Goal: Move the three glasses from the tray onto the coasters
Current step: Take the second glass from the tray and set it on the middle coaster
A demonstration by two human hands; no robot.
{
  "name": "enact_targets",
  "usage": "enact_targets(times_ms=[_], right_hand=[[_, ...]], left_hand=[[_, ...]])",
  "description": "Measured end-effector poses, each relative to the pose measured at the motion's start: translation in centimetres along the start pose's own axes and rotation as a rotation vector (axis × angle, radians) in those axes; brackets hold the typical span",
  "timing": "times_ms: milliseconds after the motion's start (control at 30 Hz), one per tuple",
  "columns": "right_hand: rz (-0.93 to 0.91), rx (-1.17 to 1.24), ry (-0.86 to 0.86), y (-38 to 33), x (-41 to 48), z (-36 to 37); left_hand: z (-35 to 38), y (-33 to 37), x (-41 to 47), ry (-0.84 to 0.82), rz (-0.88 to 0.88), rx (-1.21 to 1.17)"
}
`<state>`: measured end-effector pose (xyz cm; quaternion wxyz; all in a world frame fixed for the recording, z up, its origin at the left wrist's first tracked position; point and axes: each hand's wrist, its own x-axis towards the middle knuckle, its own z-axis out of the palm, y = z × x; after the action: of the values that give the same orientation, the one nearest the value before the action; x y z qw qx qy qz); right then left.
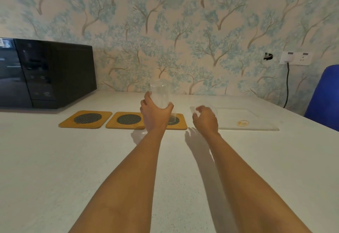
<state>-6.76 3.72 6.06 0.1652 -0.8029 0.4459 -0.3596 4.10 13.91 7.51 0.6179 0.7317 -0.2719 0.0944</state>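
we see two bare forearms reaching forward over a pale bench [55, 159]. our left hand [155, 112] has its fingers [146, 96] wrapped around a clear glass [160, 95], held upright above the rightmost of three coasters [177, 121]. the other two coasters, middle [126, 120] and left [86, 119], lie bare in a row beside it, each a yellow square with a dark mesh circle. our right hand [206, 118] hovers just right of the coasters, fingers loosely curled and released, at the near left edge of a clear tray [256, 122]. something faint and clear shows just past this hand, but we cannot tell whether it is a glass. farther back, a black microwave [45, 75] sits at the left, a blue chair [324, 95] at the right, and tree-patterned wallpaper [183, 30] covers the wall behind.
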Motion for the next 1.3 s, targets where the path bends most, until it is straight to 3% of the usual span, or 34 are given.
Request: enact_targets(times_ms=[133,367,700,1300], right_hand=[[-0.023,-0.123,-0.121,1.7,-1.0,2.2],[-0.088,-0.248,-0.186,2.3,-1.8,4.2],[-0.147,-0.365,-0.163,2.5,-1.3,5.4],[-0.194,-0.408,-0.129,3.0,-1.1,6.1]], left_hand=[[-0.5,-0.3,1.4,0.023,-0.023,0.008],[-1.2,-2.2,4.2,0.029,-0.07,0.068],[-1.5,-5.6,7.6,0.048,-0.176,0.01],[-0.9,-8.7,10.0,0.039,-0.136,0.104]])
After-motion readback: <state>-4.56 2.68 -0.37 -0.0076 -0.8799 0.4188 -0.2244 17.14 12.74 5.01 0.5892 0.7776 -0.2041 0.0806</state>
